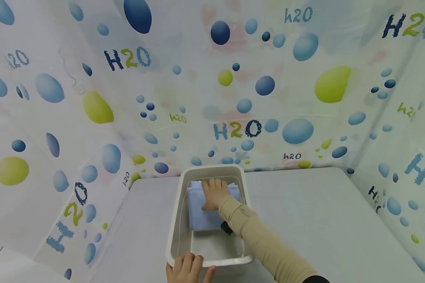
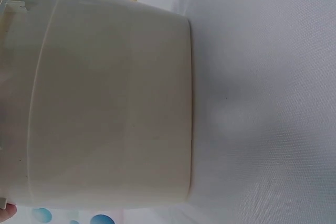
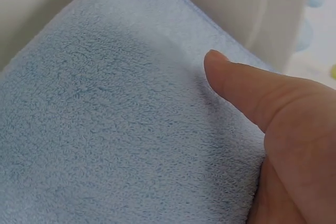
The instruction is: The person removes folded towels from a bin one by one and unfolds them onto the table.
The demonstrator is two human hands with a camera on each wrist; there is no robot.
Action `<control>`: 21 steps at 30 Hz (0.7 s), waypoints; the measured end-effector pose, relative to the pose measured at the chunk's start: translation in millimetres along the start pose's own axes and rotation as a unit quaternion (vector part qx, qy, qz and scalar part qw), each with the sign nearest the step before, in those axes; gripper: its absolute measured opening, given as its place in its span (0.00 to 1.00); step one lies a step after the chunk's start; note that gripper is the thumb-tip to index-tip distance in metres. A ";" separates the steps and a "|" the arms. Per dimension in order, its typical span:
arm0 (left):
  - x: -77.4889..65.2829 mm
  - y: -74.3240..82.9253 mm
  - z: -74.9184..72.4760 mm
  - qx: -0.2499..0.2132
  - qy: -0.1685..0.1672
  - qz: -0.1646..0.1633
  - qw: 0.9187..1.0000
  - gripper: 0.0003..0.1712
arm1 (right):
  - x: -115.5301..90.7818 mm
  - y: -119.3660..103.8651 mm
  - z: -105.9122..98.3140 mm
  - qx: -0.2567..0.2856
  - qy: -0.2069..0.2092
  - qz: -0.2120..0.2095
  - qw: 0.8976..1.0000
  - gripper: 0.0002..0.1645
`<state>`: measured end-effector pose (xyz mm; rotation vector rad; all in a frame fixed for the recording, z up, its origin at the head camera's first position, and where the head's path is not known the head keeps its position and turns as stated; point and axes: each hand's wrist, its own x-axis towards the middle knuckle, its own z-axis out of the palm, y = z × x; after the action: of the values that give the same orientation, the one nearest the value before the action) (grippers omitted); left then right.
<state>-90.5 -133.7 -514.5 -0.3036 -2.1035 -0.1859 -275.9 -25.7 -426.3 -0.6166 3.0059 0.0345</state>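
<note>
As folded blue towel [image 1: 200, 214] lies inside cream tub [image 1: 230, 261], lower centre of head view, I see right hand [image 1: 214, 195] laid on it, fingers spread, thumb extended, grip wide. Left hand [image 1: 186, 269] grips near rim. Tub stands on whitish table [image 1: 297, 220]; H2O-printed sheeting [image 1: 189, 86] fills upper frame. Towel fuzzy, looped; tub smooth, round-cornered; tan sleeve [image 1: 265, 243] wrinkled.

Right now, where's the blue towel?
In the head view, just below the middle, the blue towel lies in the far part of the white bin, under the person's right grip.
</note>
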 end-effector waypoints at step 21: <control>-1.7 3.5 4.9 -0.005 0.050 -0.015 0.999 0.32 | -35.8 23.8 -69.6 0.022 0.148 -0.063 0.987 0.42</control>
<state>-92.6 -129.4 -518.5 -0.2646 -2.0095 -0.2256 -257.2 7.7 -354.1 -0.8787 3.2287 -0.1424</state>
